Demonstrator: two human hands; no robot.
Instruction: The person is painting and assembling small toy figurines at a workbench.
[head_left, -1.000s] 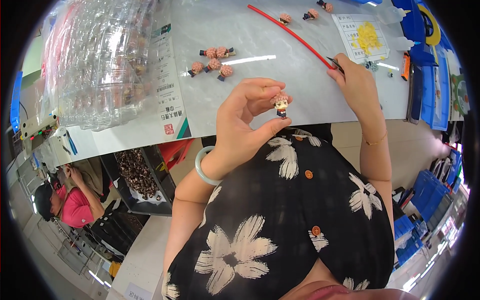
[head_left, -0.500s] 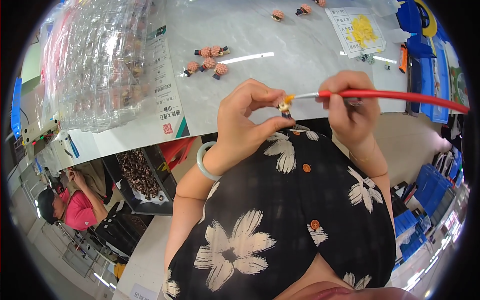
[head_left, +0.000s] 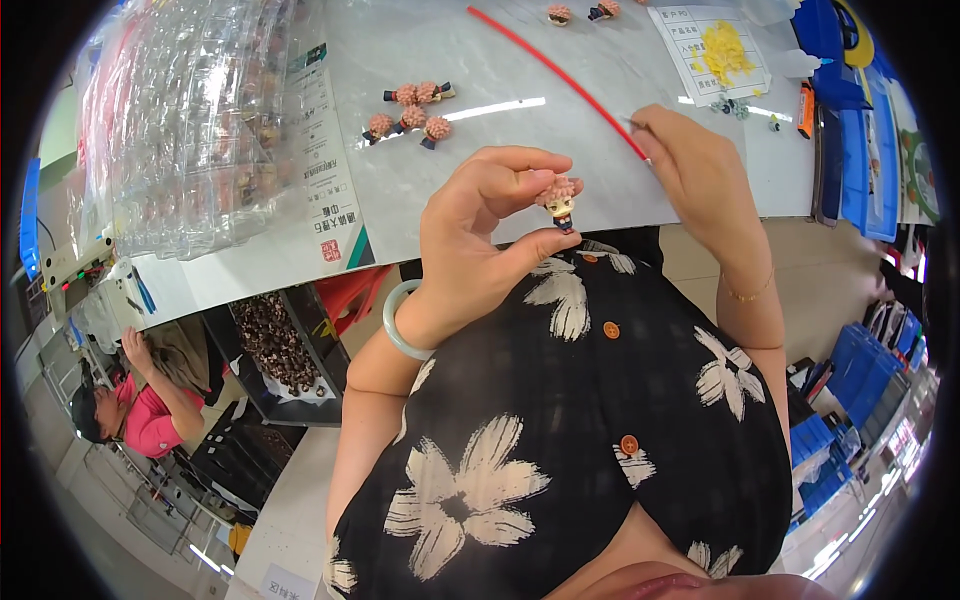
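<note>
Pinching a tiny figurine (head_left: 559, 200) between thumb and forefinger, the left hand (head_left: 480, 240) holds it upright just over the near edge of the pale worktop (head_left: 440, 180). The figurine has a knobbly pink head, a light face and a small dark body. At two o'clock from it, the right hand (head_left: 700, 175) is closed on the near end of a long red rod (head_left: 555, 75), which runs away across the worktop toward eleven o'clock. Five more pink-headed figurines (head_left: 412, 110) lie clustered at eleven o'clock from the left hand; beyond them, at nine o'clock, sits a heap of clear plastic trays (head_left: 190, 120).
</note>
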